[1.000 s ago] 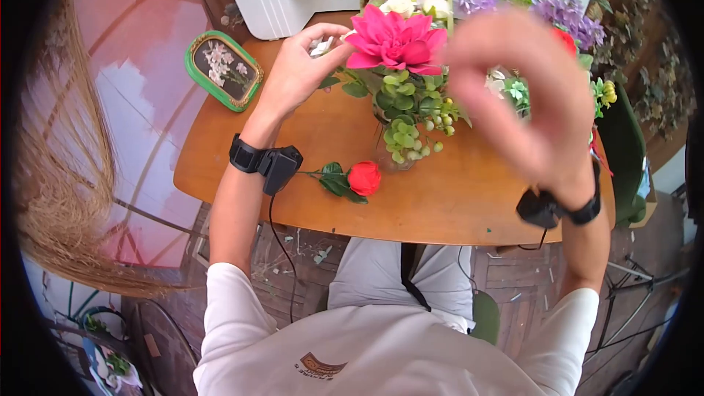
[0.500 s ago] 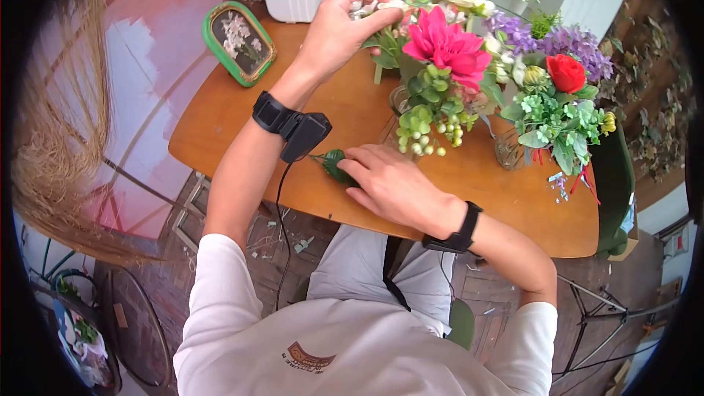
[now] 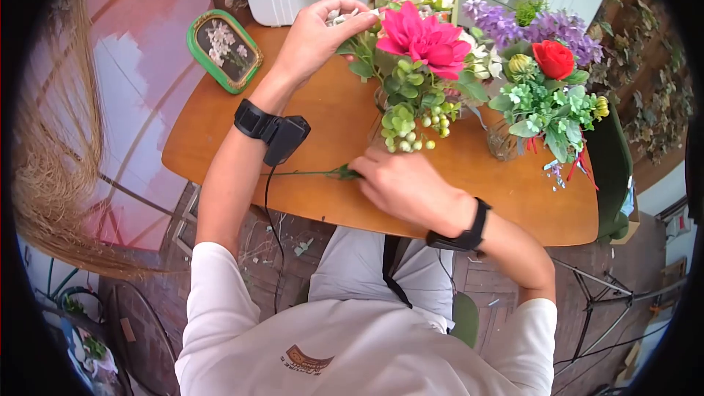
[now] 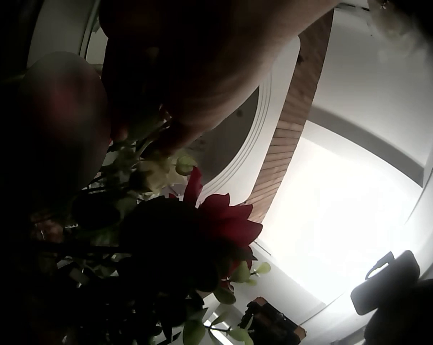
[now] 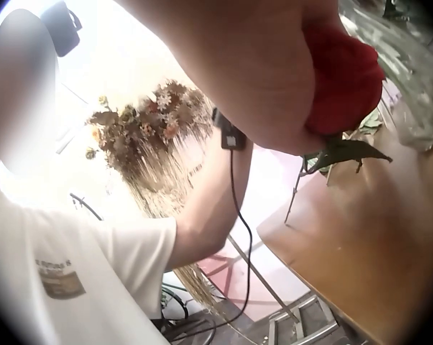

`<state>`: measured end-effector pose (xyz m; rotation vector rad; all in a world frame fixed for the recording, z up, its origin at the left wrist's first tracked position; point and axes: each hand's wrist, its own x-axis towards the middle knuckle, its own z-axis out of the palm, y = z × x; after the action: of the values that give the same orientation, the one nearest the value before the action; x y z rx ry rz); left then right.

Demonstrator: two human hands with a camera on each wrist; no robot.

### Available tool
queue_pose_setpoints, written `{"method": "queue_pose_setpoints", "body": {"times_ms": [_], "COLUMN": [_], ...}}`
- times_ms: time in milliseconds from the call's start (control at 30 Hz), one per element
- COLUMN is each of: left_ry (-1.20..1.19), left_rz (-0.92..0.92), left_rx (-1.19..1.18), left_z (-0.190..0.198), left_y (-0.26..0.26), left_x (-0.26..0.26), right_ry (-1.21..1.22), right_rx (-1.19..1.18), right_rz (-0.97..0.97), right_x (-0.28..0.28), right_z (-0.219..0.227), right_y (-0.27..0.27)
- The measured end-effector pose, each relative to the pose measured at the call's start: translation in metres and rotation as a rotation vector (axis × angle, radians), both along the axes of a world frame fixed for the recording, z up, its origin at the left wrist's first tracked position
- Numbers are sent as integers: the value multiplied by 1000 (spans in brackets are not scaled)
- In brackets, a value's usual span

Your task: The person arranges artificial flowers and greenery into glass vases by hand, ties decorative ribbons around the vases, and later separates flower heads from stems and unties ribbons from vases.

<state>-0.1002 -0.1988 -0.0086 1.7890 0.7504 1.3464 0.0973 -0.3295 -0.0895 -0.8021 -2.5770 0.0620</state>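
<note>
In the head view my left hand [image 3: 319, 37] is raised at the back left of the flower arrangement, fingers and thumb curled round small white blossoms [image 3: 339, 17]. Right beside it stands the big pink flower [image 3: 424, 38], above green leaves and pale berries [image 3: 425, 123]. My right hand [image 3: 411, 185], low over the table, grips a red rose [image 5: 348, 83] by its head, which the right wrist view shows against the palm. The rose's thin green stem [image 3: 304, 172] points left along the tabletop. A clear glass vase [image 5: 421, 115] is close behind the rose.
To the right, a second arrangement with a red rose [image 3: 553, 59] and purple flowers [image 3: 568, 35] stands in a glass vase [image 3: 501, 139]. A green oval frame [image 3: 224, 51] is at the table's [image 3: 213, 139] back left. A green chair [image 3: 616, 169] is at the right edge.
My right hand came down from in front of the arrangement onto the red rose lying on the table, and now holds it. The left hand stays at the white blossoms.
</note>
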Motion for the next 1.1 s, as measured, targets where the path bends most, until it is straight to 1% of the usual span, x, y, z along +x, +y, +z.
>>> {"method": "queue_pose_setpoints", "body": {"times_ms": [33,67,133,167,200,233,267,333,400,467,500,567,600,667,700,733,800,833,867,900,933,1000,1033,1067,1100], "left_ry": [49,49,67,34,42,126,209,537,674,732,745,910,923,801,737,742,585,508,512,460,408,437,406,376,383], "left_rz": [9,20,348,421,419,406,388,296,71,-62,-86,21,1,166,198,190,265,236,231,202,174,161,119,75,69], "left_rx": [-23,-36,232,398,396,458,524,683,558,540,550,511,526,522,520,534,322,281,288,265,241,273,228,183,188], "left_z": [2,2,1,1,2,5,8,12,15,12,13,17,19,22,27,30,37,40,44,49,54,63,68,73,78], "left_y": [-6,-11,-20,-21,-29,-45,-62,-93,-130,-149,-156,-165,-165,-162,-162,-161,-158,-156,-153,-151,-148,-143,-141,-139,-138], "left_x": [-3,-6,-11,-16,-25,-35,-45,-61,-55,-47,-43,-36,-34,-31,-27,-24,-20,-14,-9,-3,4,19,25,31,37], "right_ry": [19,38,67,93,119,69,77,89,138,206,282,276,267,300,423,601,916,921,1120,1305,1312,1201,1039,1135,1165], "right_rx": [-42,-83,-98,-85,-72,-140,-138,-280,-277,-270,-200,-192,-198,-344,-351,-390,-308,-299,-635,-983,-978,-635,-372,-365,-307], "right_rz": [-7,-15,-18,-30,-46,-88,-94,-80,-105,-95,-41,-54,-56,-43,43,114,94,92,54,14,17,112,159,150,115], "right_x": [8,15,31,37,44,52,58,70,76,82,85,90,93,104,111,120,125,131,131,130,128,124,137,138,144], "right_z": [9,17,26,30,35,42,51,67,82,98,97,113,120,140,141,142,150,162,189,204,200,177,165,172,176], "right_y": [-5,-10,-18,-23,-29,-35,-38,-45,-47,-46,-40,-37,-36,-34,-27,-21,-17,-23,-38,-46,-44,-30,-19,-20,-15]}}
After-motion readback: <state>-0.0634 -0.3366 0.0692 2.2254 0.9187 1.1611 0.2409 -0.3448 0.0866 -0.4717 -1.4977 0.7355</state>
